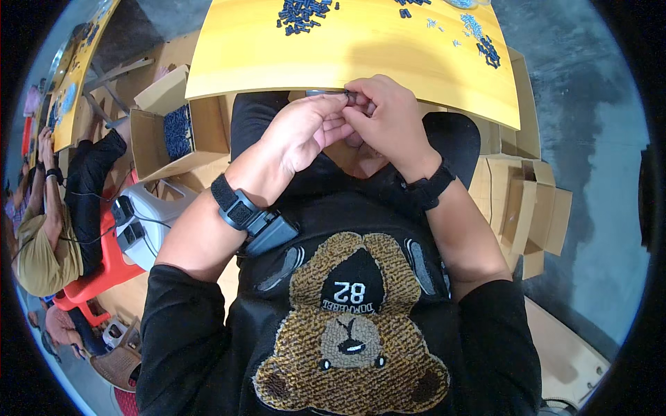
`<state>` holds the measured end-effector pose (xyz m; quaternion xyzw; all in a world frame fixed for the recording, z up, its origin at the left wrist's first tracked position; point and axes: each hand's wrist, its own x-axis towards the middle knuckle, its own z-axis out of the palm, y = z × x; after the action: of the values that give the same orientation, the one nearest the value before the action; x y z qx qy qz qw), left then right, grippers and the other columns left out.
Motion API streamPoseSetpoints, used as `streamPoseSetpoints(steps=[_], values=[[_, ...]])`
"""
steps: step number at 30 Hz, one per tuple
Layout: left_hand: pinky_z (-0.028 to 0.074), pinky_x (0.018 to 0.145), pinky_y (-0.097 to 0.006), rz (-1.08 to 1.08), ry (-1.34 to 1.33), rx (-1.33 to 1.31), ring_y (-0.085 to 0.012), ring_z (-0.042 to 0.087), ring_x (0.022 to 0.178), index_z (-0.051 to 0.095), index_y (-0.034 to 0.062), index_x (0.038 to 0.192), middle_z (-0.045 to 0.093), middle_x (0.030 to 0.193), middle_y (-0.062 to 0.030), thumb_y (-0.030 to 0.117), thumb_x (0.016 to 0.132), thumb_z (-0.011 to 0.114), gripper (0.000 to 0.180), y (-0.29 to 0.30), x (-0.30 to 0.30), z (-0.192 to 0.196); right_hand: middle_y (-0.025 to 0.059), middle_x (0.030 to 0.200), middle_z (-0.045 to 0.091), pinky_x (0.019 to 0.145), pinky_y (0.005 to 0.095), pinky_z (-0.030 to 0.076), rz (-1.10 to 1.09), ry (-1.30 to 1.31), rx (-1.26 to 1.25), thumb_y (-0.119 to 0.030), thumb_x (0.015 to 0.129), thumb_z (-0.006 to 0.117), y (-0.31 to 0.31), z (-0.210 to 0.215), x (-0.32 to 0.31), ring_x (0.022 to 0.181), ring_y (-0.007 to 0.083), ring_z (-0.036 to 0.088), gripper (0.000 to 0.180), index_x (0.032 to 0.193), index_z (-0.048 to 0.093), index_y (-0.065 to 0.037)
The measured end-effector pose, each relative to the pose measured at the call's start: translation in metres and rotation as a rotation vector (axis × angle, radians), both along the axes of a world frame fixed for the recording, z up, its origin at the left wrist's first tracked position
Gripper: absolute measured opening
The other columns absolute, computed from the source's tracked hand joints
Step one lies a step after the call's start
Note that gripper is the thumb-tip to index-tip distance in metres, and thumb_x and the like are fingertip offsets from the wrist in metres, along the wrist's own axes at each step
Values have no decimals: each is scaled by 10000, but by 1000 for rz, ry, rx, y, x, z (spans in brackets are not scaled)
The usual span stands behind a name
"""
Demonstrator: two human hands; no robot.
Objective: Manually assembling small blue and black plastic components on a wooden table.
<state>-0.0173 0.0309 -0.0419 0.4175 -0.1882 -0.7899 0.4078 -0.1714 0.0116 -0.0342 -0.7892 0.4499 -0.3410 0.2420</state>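
Observation:
My left hand (pixel 305 128) and my right hand (pixel 388 118) meet at the near edge of the yellow table (pixel 277 66). Between their fingertips is a small dark piece (pixel 350 98), mostly covered, so its exact kind cannot be made out. Thumb and forefinger of each hand are pinched at it. A pile of small black parts (pixel 302 15) lies beyond the hands on the tabletop. Farther right are small clear bluish parts (pixel 472 26), another cluster of black parts (pixel 488 52) and a few whitish bits (pixel 432 24).
A cardboard box (pixel 158 139) with dark parts stands left of my legs. Near it are a white stool (pixel 156 232) and a red stool (pixel 104 267). An open cardboard box (pixel 538 215) sits on the right. At far left another person (pixel 52 256) sits by another yellow table (pixel 69 114).

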Motion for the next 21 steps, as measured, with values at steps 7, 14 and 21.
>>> streamPoseSetpoints(steps=[7,14,21], values=[[499,817,-263,51,84,99,-137,597,929,552,17,1087,627,1026,-74,137,935,491,203,-4,2,-15,121,711,584,633,400,478,-68,113,23,-167,663,687,0,0,6,723,307,587,175,723,581,-40],[504,823,-280,72,65,120,-145,598,918,552,32,1067,619,1012,-70,127,935,494,173,-5,4,-19,129,706,580,628,410,472,-34,163,17,-175,686,681,-1,0,7,715,306,585,172,671,584,-34],[487,774,-287,114,35,71,-142,586,851,567,52,1048,617,971,-51,130,927,510,155,-4,-4,-16,133,690,582,633,400,477,3,124,-58,-155,719,648,-1,-6,7,687,306,584,148,669,601,-23]])
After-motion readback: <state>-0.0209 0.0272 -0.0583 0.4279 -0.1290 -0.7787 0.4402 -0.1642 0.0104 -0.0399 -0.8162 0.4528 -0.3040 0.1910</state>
